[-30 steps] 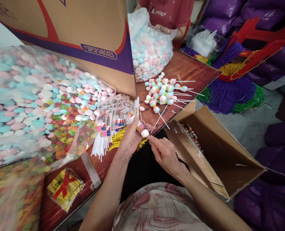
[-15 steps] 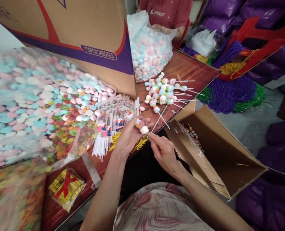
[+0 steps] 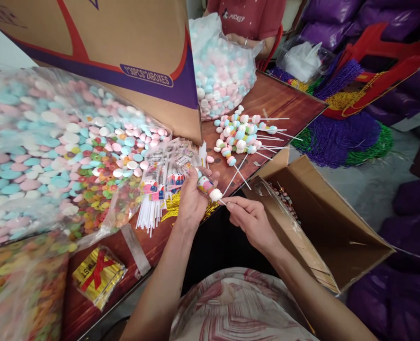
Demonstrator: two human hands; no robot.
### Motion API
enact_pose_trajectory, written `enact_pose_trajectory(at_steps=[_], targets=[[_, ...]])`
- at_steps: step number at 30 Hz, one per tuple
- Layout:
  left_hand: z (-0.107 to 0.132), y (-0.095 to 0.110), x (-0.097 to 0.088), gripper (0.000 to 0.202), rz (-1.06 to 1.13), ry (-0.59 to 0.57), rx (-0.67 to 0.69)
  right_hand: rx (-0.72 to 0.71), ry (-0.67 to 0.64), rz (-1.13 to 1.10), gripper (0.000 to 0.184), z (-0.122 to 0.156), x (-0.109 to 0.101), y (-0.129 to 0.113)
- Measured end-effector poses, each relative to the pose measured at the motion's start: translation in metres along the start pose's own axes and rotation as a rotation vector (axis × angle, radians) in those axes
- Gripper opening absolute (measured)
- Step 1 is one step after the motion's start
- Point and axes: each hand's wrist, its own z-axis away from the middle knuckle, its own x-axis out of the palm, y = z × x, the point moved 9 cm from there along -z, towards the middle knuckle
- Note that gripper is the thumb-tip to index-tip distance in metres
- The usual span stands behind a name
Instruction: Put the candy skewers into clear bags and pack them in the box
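A candy skewer [image 3: 215,194] of marshmallows on a white stick lies across my left hand [image 3: 191,201], its fingers curled round the candy end. Printed clear wrapping seems to cover part of it. My right hand [image 3: 250,218] pinches the stick below the lowest white marshmallow. Beside my left hand are printed clear bags [image 3: 165,166], a bundle of white sticks [image 3: 148,215] and gold twist ties [image 3: 172,207]. Finished-looking marshmallow skewers [image 3: 240,132] lie heaped on the table beyond my hands, sticks pointing right.
A big bag of marshmallows [image 3: 25,156] and ring gummies [image 3: 103,194] cover the left side. A tall carton [image 3: 106,42] stands behind. An open cardboard box [image 3: 319,222] sits at the right, below the table edge. Across the table sits a person [image 3: 248,21] beside another marshmallow bag [image 3: 220,71].
Both hands have shifted slightly, the right one a little to the right and down. The wrapping's coloured print now shows over the candy in my left hand.
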Motion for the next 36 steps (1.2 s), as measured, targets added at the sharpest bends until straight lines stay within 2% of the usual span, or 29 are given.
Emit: enact_pose_trajectory(at_steps=[3,6,9,14,19,23,27,34,36], targets=[[0.003,-0.009,0.004,0.026,-0.028,-0.042,-0.042,0.087,-0.009,-0.277,0.028,-0.005,0.010,0.002],[0.005,-0.012,0.003,0.027,-0.040,-0.041,-0.071,0.083,0.024,-0.312,0.027,-0.008,0.013,0.004],[0.006,-0.009,0.003,0.027,-0.046,-0.039,-0.077,0.015,0.038,-0.116,0.029,-0.005,0.010,0.003],[0.009,-0.008,0.005,0.025,-0.084,-0.035,-0.060,-0.265,0.064,0.450,0.029,0.002,0.009,-0.017],[0.012,-0.016,0.010,0.022,-0.101,-0.104,-0.089,-0.496,0.146,0.825,0.031,0.001,0.020,-0.033],[0.011,-0.017,0.008,0.020,-0.074,-0.105,-0.135,-0.604,0.246,0.869,0.024,0.006,0.020,-0.039],[0.008,-0.017,0.006,0.019,-0.049,-0.054,-0.139,-0.664,0.282,0.847,0.030,0.015,0.021,-0.035],[0.011,-0.026,0.005,0.024,-0.097,-0.085,-0.162,-0.814,0.222,0.977,0.038,0.014,0.034,-0.024],[0.012,-0.028,0.003,0.024,-0.121,-0.116,-0.198,-0.805,0.191,0.975,0.038,0.009,0.033,-0.022]])
